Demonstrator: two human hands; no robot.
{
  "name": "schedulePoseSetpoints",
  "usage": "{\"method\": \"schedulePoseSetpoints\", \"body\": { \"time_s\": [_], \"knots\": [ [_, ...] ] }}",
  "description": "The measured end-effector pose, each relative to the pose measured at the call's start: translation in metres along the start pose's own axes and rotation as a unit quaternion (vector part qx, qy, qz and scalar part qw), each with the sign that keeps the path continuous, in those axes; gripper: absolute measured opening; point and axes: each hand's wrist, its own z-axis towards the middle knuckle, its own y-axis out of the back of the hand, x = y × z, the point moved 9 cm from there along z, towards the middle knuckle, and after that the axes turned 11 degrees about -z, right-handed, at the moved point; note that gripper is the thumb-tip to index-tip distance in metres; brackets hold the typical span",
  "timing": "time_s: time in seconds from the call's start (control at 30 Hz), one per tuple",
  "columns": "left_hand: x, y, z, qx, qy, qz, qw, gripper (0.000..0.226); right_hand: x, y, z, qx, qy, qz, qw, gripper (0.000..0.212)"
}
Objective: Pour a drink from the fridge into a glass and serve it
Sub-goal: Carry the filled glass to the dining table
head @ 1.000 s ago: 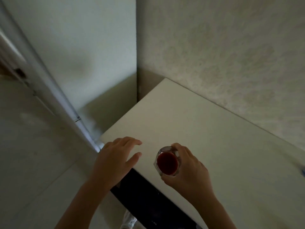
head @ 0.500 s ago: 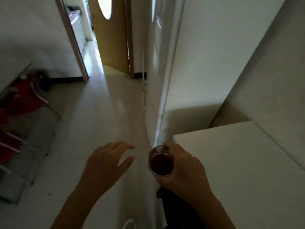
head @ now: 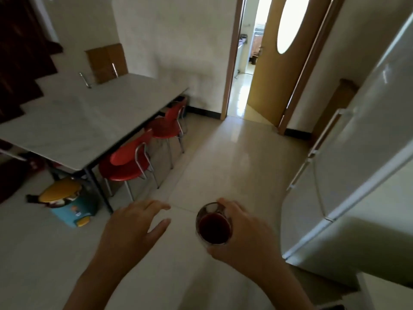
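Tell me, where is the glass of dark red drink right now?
In the head view, the clear glass of dark red drink sits low and right of centre, held over the pale floor by the right hand, beside the white fridge.

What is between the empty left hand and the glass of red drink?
Nothing: in the head view only bare floor shows between the left hand and the glass, which the right hand holds.

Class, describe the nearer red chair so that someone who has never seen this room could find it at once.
Start at the long pale table on the left of the room. Two red chairs with metal legs are tucked along its floor-facing edge. The nearer red chair is the one closest to the table's dark corner leg and the yellow-lidded bin; the farther red chair sits toward the open doorway.
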Motion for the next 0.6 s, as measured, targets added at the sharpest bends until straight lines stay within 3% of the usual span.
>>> {"method": "schedulePoseSetpoints", "body": {
  "time_s": [0.3, 0.6],
  "knots": [
    [0.115, 0.057, 0.060, -0.046, 0.066, 0.012, 0.997, 0.025, 0.085, -0.029, 0.140, 0.000, 0.071, 0.018, 0.997, 0.076],
    [0.211, 0.062, 0.165, -0.090, 0.133, 0.013, 0.987, 0.025, 0.115, -0.063, 0.315, 0.035, 0.133, 0.034, 0.990, 0.080]
  ]
}}
